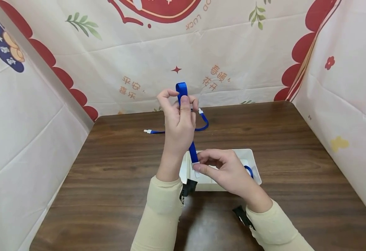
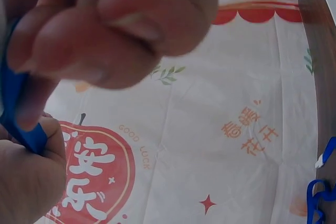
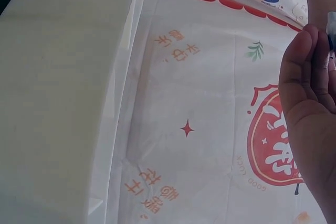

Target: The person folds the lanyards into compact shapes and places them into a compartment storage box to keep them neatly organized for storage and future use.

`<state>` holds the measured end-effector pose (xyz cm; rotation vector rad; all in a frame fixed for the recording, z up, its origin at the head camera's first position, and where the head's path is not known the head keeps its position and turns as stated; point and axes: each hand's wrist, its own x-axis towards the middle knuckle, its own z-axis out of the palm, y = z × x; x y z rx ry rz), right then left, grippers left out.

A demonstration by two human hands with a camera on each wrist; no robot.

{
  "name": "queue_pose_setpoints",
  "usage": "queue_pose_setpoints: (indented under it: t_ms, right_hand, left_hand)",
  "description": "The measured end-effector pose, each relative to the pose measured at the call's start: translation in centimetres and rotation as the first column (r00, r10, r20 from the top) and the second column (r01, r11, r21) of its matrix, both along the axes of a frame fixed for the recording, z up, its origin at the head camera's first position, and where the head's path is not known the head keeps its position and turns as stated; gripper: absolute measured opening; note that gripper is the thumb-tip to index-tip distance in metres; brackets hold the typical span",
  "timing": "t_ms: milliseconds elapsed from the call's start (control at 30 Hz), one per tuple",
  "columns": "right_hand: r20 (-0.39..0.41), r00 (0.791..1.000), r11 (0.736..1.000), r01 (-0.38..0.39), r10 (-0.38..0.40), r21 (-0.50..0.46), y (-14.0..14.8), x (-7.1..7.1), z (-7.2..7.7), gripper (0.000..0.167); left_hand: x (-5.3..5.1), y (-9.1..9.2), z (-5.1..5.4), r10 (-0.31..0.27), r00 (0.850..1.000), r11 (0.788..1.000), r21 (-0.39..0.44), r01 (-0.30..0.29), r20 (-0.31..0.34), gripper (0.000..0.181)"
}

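A blue strap runs between the two hands, its upper end folded into a loop. The left hand pinches it just below that loop, thumb in front; in the left wrist view the curled fingers of the left hand are beside the blue strap. Lower down, the right hand pinches the strap's white end piece between thumb and fingers, above a white box. The right wrist view has the right hand at its edge, with a clear and white end piece at the fingertips.
The open white box stands on the brown table under the right hand, with a blue loop inside. Behind the left hand lies another blue strap with white ends. Printed cloth surrounds the table's back and sides.
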<state>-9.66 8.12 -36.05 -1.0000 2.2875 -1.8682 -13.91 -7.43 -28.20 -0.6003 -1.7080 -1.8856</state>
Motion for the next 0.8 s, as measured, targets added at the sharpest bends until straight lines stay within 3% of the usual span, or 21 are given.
queue_pose_setpoints:
  t_ms: [100, 233, 367, 467, 533, 633, 700, 800]
  right_hand:
    - [0.006, 1.000, 1.000, 0.003, -0.003, 0.007, 0.1, 0.0, 0.1, 0.014]
    - [0.012, 1.000, 1.000, 0.013, -0.014, 0.013, 0.1, 0.0, 0.0, 0.015]
    - [0.000, 1.000, 0.999, 0.009, -0.009, 0.045, 0.3, 0.0, -0.2, 0.011]
    - [-0.001, 1.000, 0.996, 0.010, -0.010, 0.092, 0.6, 0.0, -0.6, 0.007]
    - [-0.003, 1.000, 0.992, 0.022, -0.022, 0.123, 0.9, 0.0, -0.8, 0.005]
    - [-0.016, 0.998, 0.988, 0.061, -0.060, 0.143, 1.5, -0.1, -1.2, 0.004]
    - [-0.011, 0.997, 0.988, 0.082, -0.081, 0.133, 1.9, -0.2, -1.4, 0.006]
    - [0.016, 0.992, 0.983, 0.120, -0.124, 0.140, 2.2, -0.2, -1.4, 0.006]
  left_hand:
    - [0.0, -0.1, 0.0, -0.018, 1.000, 1.000, 0.026, 0.018, 0.014, 0.004]
    - [0.1, -0.1, 0.0, -0.037, 0.998, 0.993, 0.115, 0.031, 0.047, 0.016]
    - [0.0, -0.8, 0.6, -0.105, 0.990, 0.977, 0.197, 0.085, 0.096, 0.024]
    - [-0.1, -1.7, 1.2, -0.122, 0.979, 0.984, 0.152, 0.097, 0.165, 0.027]
    - [-0.2, -2.4, 1.7, -0.097, 0.970, 0.995, 0.043, 0.090, 0.222, 0.027]
    - [-0.3, -3.4, 2.2, -0.096, 0.942, 0.984, -0.114, 0.139, 0.320, 0.024]
    - [-0.5, -4.1, 2.5, -0.119, 0.915, 0.962, -0.184, 0.202, 0.386, 0.024]
    - [-0.9, -4.9, 2.6, -0.164, 0.865, 0.930, -0.219, 0.296, 0.475, 0.031]
